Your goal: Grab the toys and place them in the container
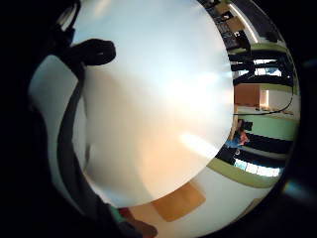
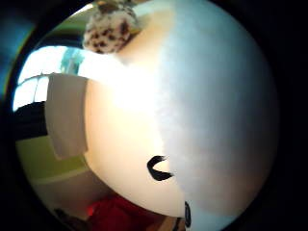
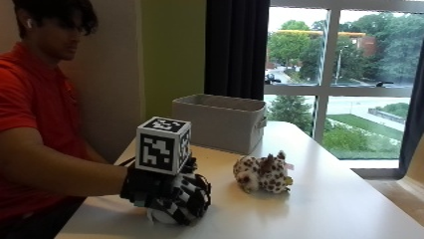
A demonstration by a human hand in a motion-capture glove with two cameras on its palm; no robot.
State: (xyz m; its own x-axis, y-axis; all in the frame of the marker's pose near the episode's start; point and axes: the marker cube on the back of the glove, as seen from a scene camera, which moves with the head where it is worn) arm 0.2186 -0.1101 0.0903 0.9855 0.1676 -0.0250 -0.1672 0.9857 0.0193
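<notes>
In the outside view my gloved right hand [image 3: 169, 191] lies on top of a round white toy [image 3: 158, 217] at the table's near left, fingers curled down over it; only a sliver of the toy shows beneath. This toy's white body [image 2: 202, 110] with a black mark fills the thumb side palm view, and its surface [image 1: 153, 99] fills the little finger side palm view. A spotted plush toy [image 3: 262, 174] lies on the table to the right of the hand, apart from it, also seen as the spotted plush [image 2: 108, 29]. The grey fabric container [image 3: 222, 124] stands behind, open-topped.
The white table [image 3: 318, 209] stretches right and toward the window. The container [image 2: 67, 115] sits at the table's far edge near a green wall and dark curtain. The person's body in a red shirt is at the left.
</notes>
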